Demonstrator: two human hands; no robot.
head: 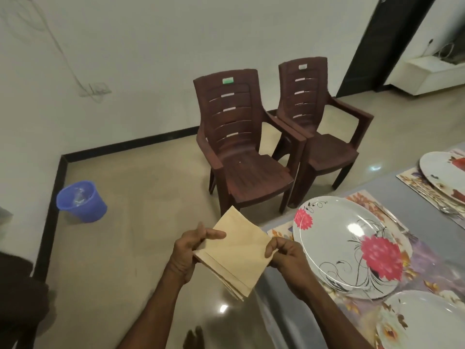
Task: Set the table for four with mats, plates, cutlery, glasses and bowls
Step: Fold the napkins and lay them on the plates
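Beside glossy plate (pixel 352 248), hands pinch folded square napkins (pixel 234 250).

1. The plate (pixel 427 323) at the table's (pixel 377 187) near edge is cut off by the picture's bottom and right side, only part of it shows.
2. Same for the far plate (pixel 442 172), the right edge slices it.
3. Cutlery (pixel 445 209) beside that far plate is too blurry to tell spoon from fork.
4. The napkins (pixel 234 250) hide most of the left hand's (pixel 187 250) fingers, and I can't count the layers.
5. The big flowered plate (pixel 349 248) hides most of its mat (pixel 362 197).
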